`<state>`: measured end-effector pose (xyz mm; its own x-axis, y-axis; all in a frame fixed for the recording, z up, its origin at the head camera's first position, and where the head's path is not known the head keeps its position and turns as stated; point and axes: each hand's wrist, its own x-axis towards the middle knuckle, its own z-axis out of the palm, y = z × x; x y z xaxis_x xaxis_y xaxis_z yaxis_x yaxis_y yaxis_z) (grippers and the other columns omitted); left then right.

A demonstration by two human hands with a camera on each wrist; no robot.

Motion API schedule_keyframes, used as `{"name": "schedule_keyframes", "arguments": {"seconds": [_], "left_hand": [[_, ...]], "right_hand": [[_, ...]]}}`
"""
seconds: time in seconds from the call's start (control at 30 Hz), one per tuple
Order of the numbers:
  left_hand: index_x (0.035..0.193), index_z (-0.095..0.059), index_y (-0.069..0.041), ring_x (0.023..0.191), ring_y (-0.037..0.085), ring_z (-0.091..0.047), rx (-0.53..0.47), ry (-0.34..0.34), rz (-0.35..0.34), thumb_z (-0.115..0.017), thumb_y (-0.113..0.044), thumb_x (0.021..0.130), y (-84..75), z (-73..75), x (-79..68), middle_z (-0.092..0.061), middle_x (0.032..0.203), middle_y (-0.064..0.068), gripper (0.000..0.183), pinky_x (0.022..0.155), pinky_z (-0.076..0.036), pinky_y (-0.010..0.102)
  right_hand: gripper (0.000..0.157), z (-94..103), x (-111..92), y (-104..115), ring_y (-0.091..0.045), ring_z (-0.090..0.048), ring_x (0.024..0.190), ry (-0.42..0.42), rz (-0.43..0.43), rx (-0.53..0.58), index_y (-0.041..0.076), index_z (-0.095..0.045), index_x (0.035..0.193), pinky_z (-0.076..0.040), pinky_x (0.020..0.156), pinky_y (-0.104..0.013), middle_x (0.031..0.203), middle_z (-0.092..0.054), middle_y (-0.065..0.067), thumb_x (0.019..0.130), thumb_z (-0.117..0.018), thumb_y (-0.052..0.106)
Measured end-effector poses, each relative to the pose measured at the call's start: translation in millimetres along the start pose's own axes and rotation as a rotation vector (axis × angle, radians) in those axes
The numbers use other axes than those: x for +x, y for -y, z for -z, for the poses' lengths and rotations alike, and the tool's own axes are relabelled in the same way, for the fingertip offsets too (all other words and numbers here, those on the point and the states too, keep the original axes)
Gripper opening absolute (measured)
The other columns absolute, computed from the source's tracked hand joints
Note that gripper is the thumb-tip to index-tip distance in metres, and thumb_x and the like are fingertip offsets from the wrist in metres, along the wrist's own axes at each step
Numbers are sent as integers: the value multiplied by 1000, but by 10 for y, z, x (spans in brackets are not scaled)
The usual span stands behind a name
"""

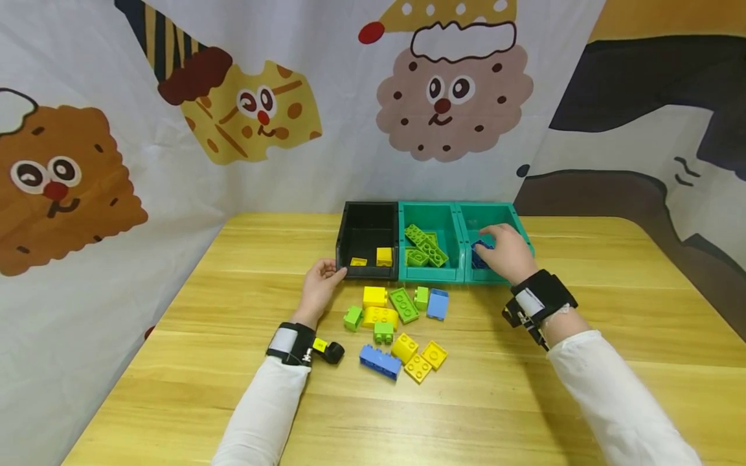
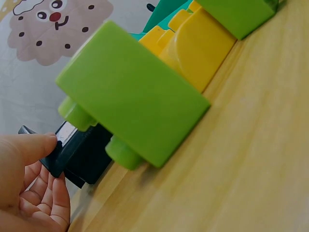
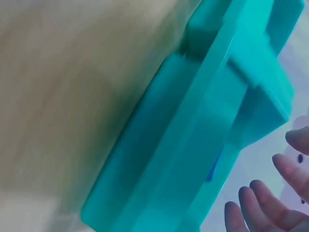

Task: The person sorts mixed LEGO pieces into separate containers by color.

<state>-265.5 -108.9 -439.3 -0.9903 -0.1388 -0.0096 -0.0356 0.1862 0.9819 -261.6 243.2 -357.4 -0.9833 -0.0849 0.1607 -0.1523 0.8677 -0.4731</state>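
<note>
My left hand (image 1: pixel 318 288) is at the front left corner of a black bin (image 1: pixel 370 220). In the left wrist view the thumb (image 2: pixel 36 147) lies on the bin's edge and the fingers curl below it, pinching the corner. Over the right-hand teal bin (image 1: pixel 494 275) hovers my right hand (image 1: pixel 508 254), its fingers loosely spread and nothing between them in the right wrist view. Dark blue bricks (image 1: pixel 479 257) lie in that bin, partly covered by the hand. Yellow bricks (image 1: pixel 384 256) sit in the black bin, green bricks (image 1: pixel 430 248) in the middle teal bin (image 1: pixel 431 274).
In front of the bins several loose bricks lie on the wooden table (image 1: pixel 495 401): yellow ones (image 1: pixel 381 317), green ones (image 1: pixel 404 305), a blue brick (image 1: pixel 438 304) and a longer blue brick (image 1: pixel 380 362). A cartoon-printed cloth (image 1: pixel 344 129) hangs behind the table.
</note>
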Motion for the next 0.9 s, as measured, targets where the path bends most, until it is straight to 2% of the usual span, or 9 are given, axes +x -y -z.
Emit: {"name": "schedule_keyframes", "arguments": {"seconds": [0.2, 0.4, 0.6, 0.9], "left_hand": [[109, -57, 0, 92, 21, -52, 10, 1, -3, -66, -14, 89, 14, -2, 0, -57, 102, 12, 26, 76, -42, 22], [109, -57, 0, 92, 21, -52, 7, 0, 5, -66, -13, 89, 15, -5, 14, -57, 102, 12, 26, 77, -42, 22], [109, -57, 0, 92, 21, -52, 8, -2, -2, -66, -13, 89, 13, -10, 30, -57, 102, 13, 25, 78, -42, 23], [108, -57, -1, 92, 21, -51, 3, 4, 7, -66, -14, 89, 16, -1, 21, -56, 102, 12, 25, 76, -42, 22]], "right_hand": [[25, -105, -242, 84, -42, -54, 106, -74, 61, 83, -4, -64, 110, -45, 86, -54, 120, -55, -27, 92, -57, 11], [21, -223, -480, 134, -35, -58, 95, -59, 97, 106, -2, -66, 106, -49, 80, -49, 110, -61, -22, 90, -60, 11], [18, -282, -665, 187, -33, -59, 94, -48, 113, 139, 0, -67, 103, -50, 79, -48, 106, -63, -19, 89, -63, 10], [19, -377, -757, 280, -33, -60, 99, -5, 132, 142, 0, -66, 104, -50, 84, -49, 107, -64, -17, 88, -63, 11]]}}
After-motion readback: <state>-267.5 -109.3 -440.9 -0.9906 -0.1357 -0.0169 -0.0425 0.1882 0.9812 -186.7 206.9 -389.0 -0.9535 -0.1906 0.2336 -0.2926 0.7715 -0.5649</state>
